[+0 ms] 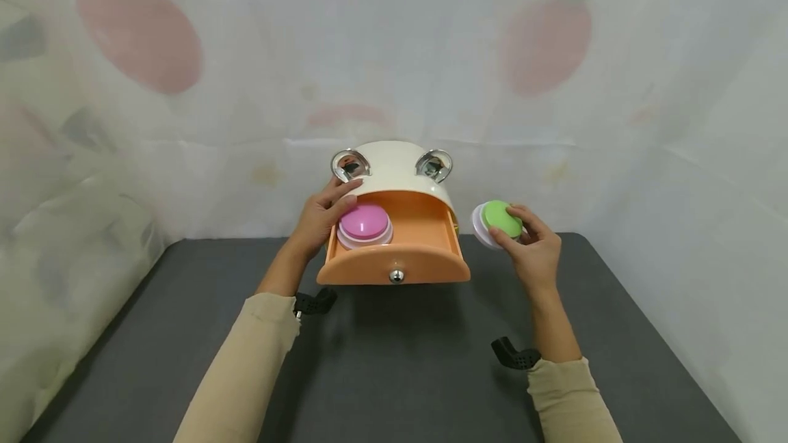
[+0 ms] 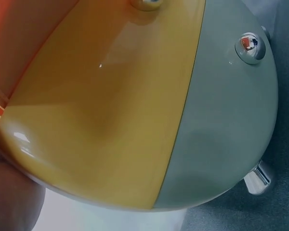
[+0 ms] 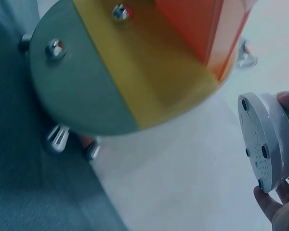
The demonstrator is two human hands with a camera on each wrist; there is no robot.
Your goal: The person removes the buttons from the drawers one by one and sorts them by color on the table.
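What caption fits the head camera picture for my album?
Left hand steadies the cabinet, pink button in its drawer; right hand holds a green button.

Dark grey table top (image 1: 400, 374) fills lower half of head view, matte, fabric-like texture, rounded far corners. White translucent sheet (image 1: 394, 53) hangs behind and wraps both sides of frame, wrinkled, horizontal crease at mid-height. Large blurred pink-red ovals printed on sheet, one upper left (image 1: 138, 36), one upper right (image 1: 544, 46); fainter pink patch at centre (image 1: 347, 115); grey-green smudges at far left edge. Light soft, even, diffuse; faint shadows on table top.
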